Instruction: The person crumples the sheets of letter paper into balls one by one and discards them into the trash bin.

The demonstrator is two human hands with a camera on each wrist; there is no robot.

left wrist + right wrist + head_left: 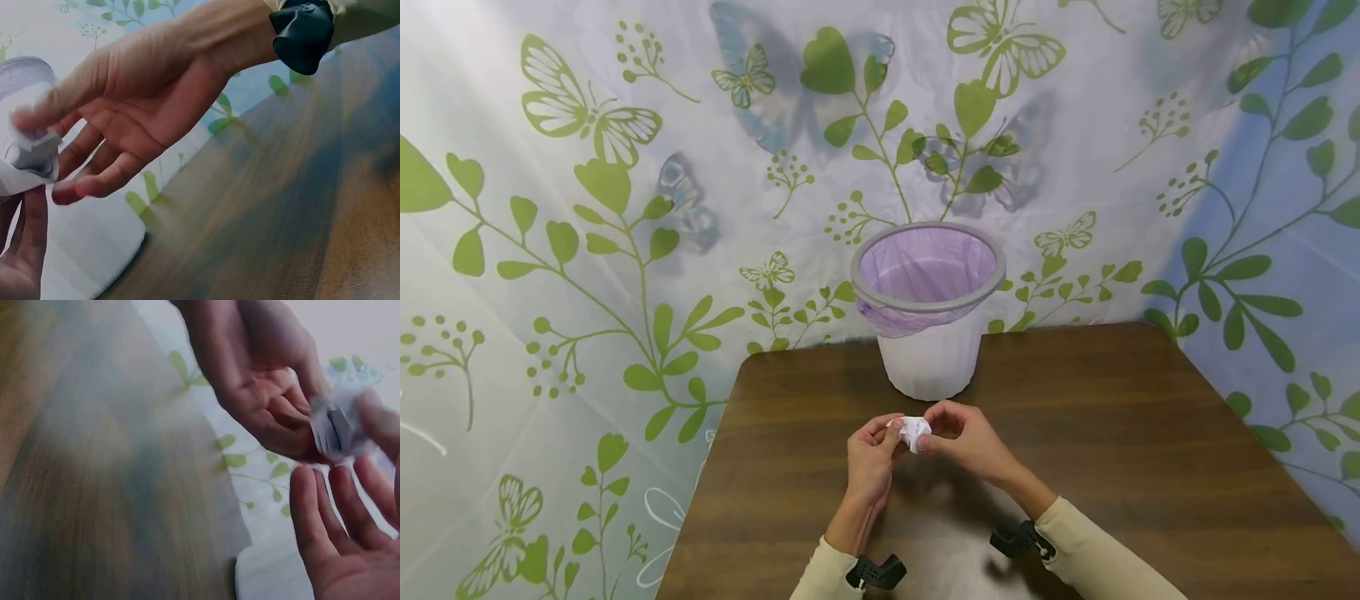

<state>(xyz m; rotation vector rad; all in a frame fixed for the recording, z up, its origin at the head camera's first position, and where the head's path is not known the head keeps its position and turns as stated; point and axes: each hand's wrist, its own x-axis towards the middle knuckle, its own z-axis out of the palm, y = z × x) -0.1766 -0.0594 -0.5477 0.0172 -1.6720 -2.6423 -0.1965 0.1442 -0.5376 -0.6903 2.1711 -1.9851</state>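
Note:
A small crumpled piece of white paper (913, 432) is held between both hands above the table, just in front of the bin. My left hand (870, 463) pinches its left side with the thumb in front. From the right, my right hand (973, 442) pinches the other side between thumb and fingers. In the left wrist view the right hand (150, 94) has its thumb over the paper (31, 159), the other fingers loosely bent below. Motion blurs the paper (337, 428) in the right wrist view, where the left hand (262, 381) reaches from above.
A white ribbed trash bin (931, 358) with a grey rim and purple liner bag stands at the back of the brown wooden table (1112, 433). Behind it hangs a white curtain (820, 275) with green leaves and butterflies. Black wrist mounts (876, 572) sit on both wrists.

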